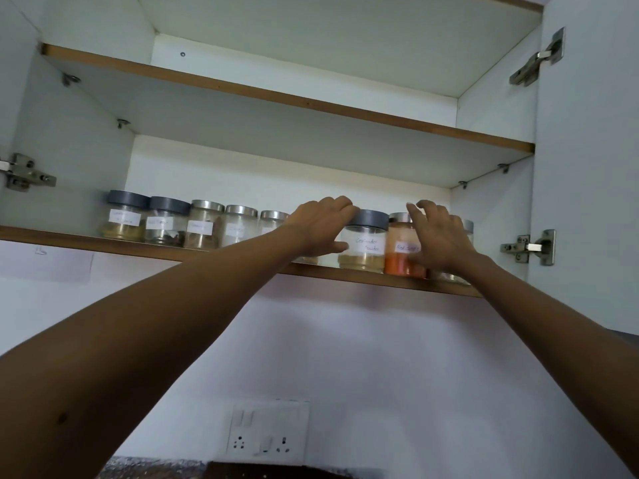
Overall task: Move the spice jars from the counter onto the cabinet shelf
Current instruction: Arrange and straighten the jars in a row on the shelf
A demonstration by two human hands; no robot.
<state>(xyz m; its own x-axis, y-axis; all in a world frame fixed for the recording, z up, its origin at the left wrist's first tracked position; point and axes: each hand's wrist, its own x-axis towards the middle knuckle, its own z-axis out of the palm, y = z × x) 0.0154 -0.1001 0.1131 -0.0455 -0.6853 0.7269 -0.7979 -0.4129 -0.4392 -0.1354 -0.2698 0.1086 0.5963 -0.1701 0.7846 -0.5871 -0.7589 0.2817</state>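
Several labelled glass spice jars stand in a row on the lower cabinet shelf (103,242). My left hand (320,228) grips the coriander powder jar (364,245), fingers over its grey lid and thumb on its glass side. To its right stands the red chilli jar (401,250) with orange-red powder. My right hand (439,236) is in front of that jar with fingers spread and loosely bent; whether it touches the jar is unclear. It partly hides a steel-lidded jar (466,228) at the row's right end. Two grey-lidded jars (126,216) stand at the left end.
The upper shelf (276,95) shows only its underside. The cabinet door on the right (587,167) stands open, with hinges on both sides. Below the cabinet are a white wall and a switch-and-socket plate (268,433). A strip of dark counter (173,470) shows at the bottom.
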